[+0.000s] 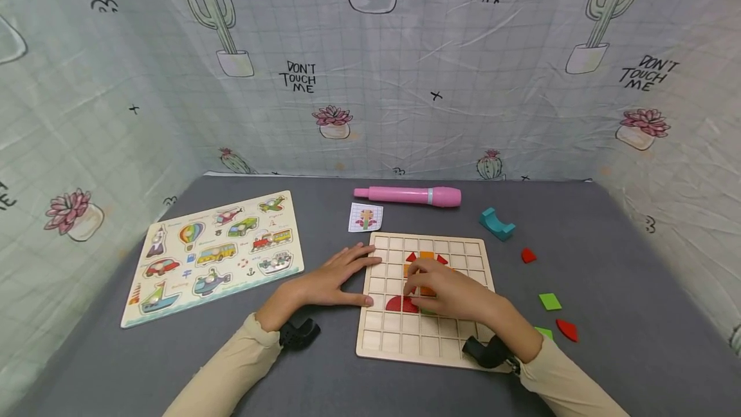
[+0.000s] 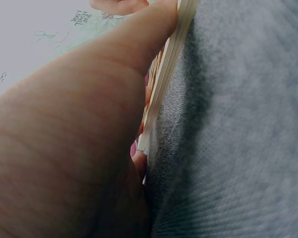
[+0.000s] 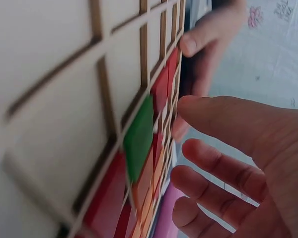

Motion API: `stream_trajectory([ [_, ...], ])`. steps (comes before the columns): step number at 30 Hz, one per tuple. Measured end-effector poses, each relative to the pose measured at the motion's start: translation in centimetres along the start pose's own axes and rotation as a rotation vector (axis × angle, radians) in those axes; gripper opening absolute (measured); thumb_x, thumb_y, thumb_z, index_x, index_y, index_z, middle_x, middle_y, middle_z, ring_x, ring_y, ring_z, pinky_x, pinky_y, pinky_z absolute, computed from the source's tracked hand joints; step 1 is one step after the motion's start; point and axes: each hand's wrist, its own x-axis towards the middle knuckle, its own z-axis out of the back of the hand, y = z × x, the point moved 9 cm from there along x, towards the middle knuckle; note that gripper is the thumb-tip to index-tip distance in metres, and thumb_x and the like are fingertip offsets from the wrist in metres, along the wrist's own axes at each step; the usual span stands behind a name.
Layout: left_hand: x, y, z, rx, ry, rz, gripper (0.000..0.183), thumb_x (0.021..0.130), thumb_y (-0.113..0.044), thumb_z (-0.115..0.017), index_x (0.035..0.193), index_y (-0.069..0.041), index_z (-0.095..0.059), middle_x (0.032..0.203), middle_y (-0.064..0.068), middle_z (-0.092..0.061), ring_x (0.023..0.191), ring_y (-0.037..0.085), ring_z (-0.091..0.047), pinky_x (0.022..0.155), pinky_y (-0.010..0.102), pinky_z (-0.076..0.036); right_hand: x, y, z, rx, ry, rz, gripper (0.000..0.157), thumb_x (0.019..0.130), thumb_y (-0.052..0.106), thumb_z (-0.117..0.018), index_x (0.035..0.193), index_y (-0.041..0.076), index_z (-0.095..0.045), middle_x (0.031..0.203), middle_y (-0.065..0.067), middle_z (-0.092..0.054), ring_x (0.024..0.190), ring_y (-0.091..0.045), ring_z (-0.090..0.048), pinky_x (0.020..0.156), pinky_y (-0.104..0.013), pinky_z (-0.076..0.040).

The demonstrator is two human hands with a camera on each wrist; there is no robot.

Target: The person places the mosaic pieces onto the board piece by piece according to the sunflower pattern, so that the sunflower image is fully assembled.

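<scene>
A wooden grid board (image 1: 399,343) lies on the grey table, with red, orange and green pieces set in its cells. My left hand (image 1: 327,282) rests at the board's left edge, fingers and thumb extended. Over the middle of the board is my right hand (image 1: 457,291), its fingers bent, hiding some pieces. Its fingertips are close to the red pieces (image 1: 393,304) in the lower part of the pattern. In the right wrist view, thumb and fingers stand apart with nothing between them, beside a green square (image 3: 139,139) in the grid.
Right of the board lie loose pieces: red quarter-rounds (image 1: 567,330), a small red piece (image 1: 528,255) and green squares (image 1: 550,302). Behind are a teal arch block (image 1: 496,224), a pink microphone-shaped stick (image 1: 405,195) and a pattern card (image 1: 365,217). A vehicle puzzle board (image 1: 217,256) lies left.
</scene>
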Motion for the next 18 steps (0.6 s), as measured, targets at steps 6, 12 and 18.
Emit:
stream_trajectory([
  [6, 0.1, 0.1, 0.0, 0.003, 0.007, 0.0, 0.078, 0.088, -0.049, -0.067, 0.153, -0.023, -0.032, 0.163, 0.003, -0.016, 0.15, 0.029, -0.003, 0.121, 0.052, -0.004, -1.6, -1.7, 1.0, 0.041, -0.037, -0.025, 0.005, 0.089, 0.011, -0.072, 0.094, 0.014, -0.072, 0.099, 0.003, -0.057, 0.092, -0.016, -0.052, 0.076, -0.028, -0.052],
  [12, 0.2, 0.2, 0.1, 0.013, -0.001, -0.021, 0.078, 0.088, -0.047, -0.068, 0.153, -0.021, -0.032, 0.162, 0.006, -0.017, 0.15, 0.029, -0.004, 0.121, 0.052, -0.004, -3.1, -3.8, 2.3, 0.08, -0.08, -0.06, 0.005, 0.09, 0.01, -0.071, 0.094, 0.013, -0.072, 0.097, 0.003, -0.058, 0.089, -0.016, -0.053, 0.073, -0.03, -0.053],
  [18, 0.1, 0.1, 0.1, 0.012, -0.007, -0.033, 0.078, 0.088, -0.045, -0.069, 0.153, -0.02, -0.033, 0.162, 0.006, -0.017, 0.15, 0.031, -0.004, 0.121, 0.052, -0.004, -4.1, -5.6, 4.2, 0.055, -0.12, -0.127, 0.006, 0.089, 0.011, -0.071, 0.095, 0.011, -0.073, 0.097, 0.0, -0.059, 0.087, -0.019, -0.054, 0.069, -0.028, -0.053],
])
